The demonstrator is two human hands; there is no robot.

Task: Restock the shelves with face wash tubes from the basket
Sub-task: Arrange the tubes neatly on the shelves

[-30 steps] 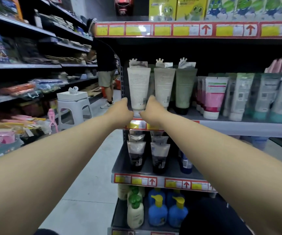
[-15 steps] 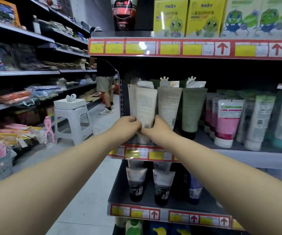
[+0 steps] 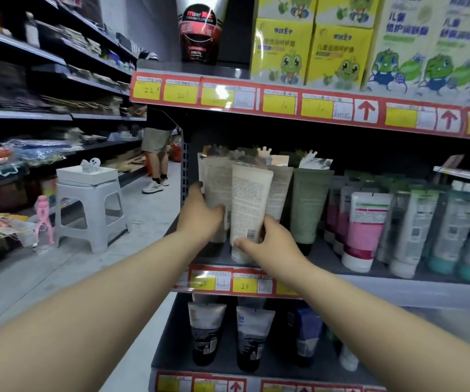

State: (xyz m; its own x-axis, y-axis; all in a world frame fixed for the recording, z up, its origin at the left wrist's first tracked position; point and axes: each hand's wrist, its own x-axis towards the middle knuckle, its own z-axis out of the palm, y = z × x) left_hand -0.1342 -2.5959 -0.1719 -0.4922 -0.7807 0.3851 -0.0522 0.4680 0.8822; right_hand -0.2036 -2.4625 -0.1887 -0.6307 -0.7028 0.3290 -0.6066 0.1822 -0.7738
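Note:
Both my hands reach to the left end of the middle shelf [image 3: 398,284]. My right hand [image 3: 267,244] grips a cream face wash tube [image 3: 249,205] near its cap end, standing cap-down and tilted slightly forward. My left hand [image 3: 200,219] holds the beige tube [image 3: 217,188] just left of it, thumb across its front. Behind them stand another beige tube and a green tube [image 3: 308,205] with crown-shaped tops. No basket is in view.
Pink-and-white and teal-capped tubes [image 3: 366,227] fill the shelf to the right. Dark tubes [image 3: 205,332] stand on the shelf below. A grey plastic stool [image 3: 92,210] stands in the aisle on the left; a person [image 3: 154,154] stands farther down it.
The view has closed in on the shelf. My right hand has pulled the cream tube forward out of the row, and my left hand has shifted onto the beige tube beside it.

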